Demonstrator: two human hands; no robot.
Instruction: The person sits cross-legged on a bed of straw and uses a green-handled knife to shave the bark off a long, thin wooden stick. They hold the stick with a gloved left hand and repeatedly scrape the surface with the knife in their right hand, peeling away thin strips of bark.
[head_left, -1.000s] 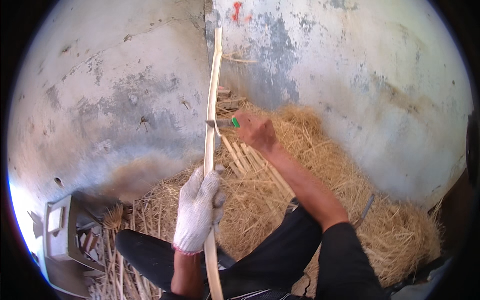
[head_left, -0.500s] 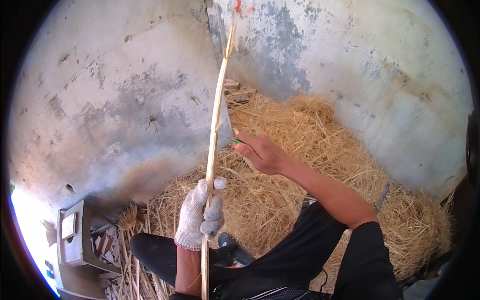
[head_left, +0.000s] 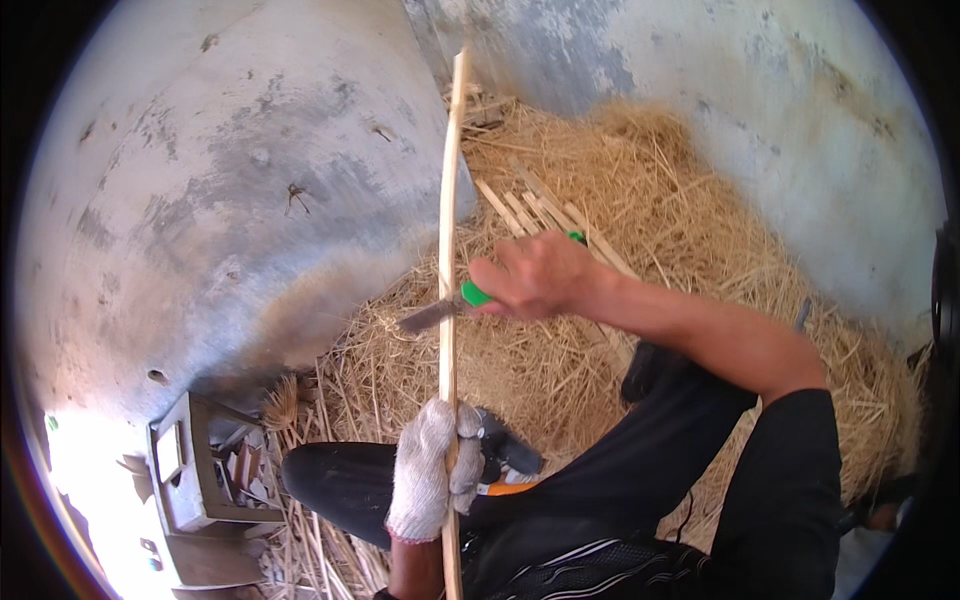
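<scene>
A long, pale strip of split bamboo or wood [head_left: 448,220] stands almost upright in front of me, its lower end passing out at the bottom edge. My left hand [head_left: 428,470], in a whitish knitted glove, is closed around its lower part. My bare right hand [head_left: 540,275] grips a green-handled knife [head_left: 428,316]. The knife's blade lies across the strip a short way above the glove, tilted down to the left. Whether the edge bites into the strip, I cannot tell.
A big heap of straw-like shavings [head_left: 640,200] spreads across the floor up to the worn walls [head_left: 270,180]. Several cut strips [head_left: 525,212] lie on it beyond my right hand. At the left, a box-like frame [head_left: 190,510] holds broken pieces, with loose sticks [head_left: 310,525] alongside.
My right hand has come down the strip with the knife, whose blade now crosses it. The head view has shifted; my left hand still grips the strip.
</scene>
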